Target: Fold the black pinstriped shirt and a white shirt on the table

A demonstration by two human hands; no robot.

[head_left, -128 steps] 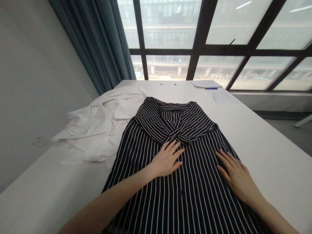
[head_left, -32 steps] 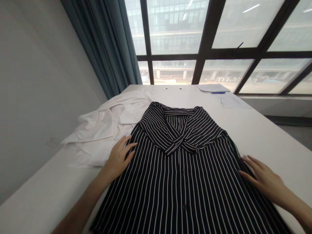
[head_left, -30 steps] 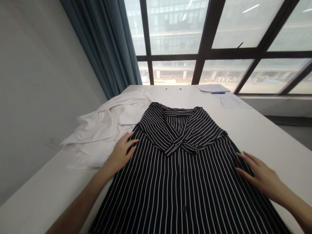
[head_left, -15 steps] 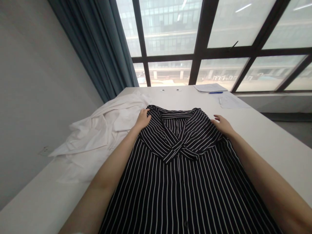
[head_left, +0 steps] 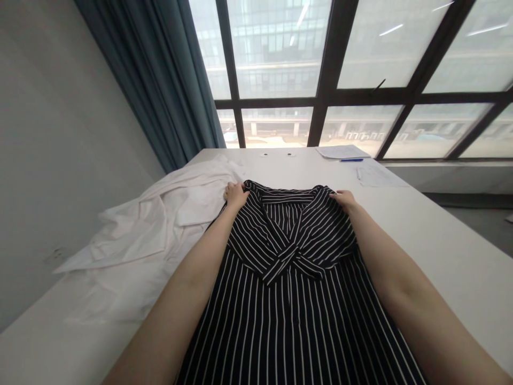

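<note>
A black blouse with white stripes (head_left: 288,310) lies front side up on the white table (head_left: 436,240), its neck end away from me and a tied bow at the chest. At its left shoulder edge, my left hand (head_left: 236,197) grips the cloth between thumb and fingers. My right hand (head_left: 343,199) pinches the opposite shoulder, close to the collar. Both forearms lie along the sides of the blouse and hide part of its side edges. The lower end of the garment runs out of view.
White crumpled cloth (head_left: 148,224) is heaped left of the blouse, beside the wall. Papers (head_left: 340,152), a blue pen (head_left: 351,160) and another sheet with a white pen (head_left: 358,173) lie at the far right. A blue curtain (head_left: 160,80) and windows stand beyond.
My right hand has moved inward from beside the blouse and taken hold of its right shoulder. My left hand stays at the left shoulder, its grip now on the edge. The view has shifted slightly.
</note>
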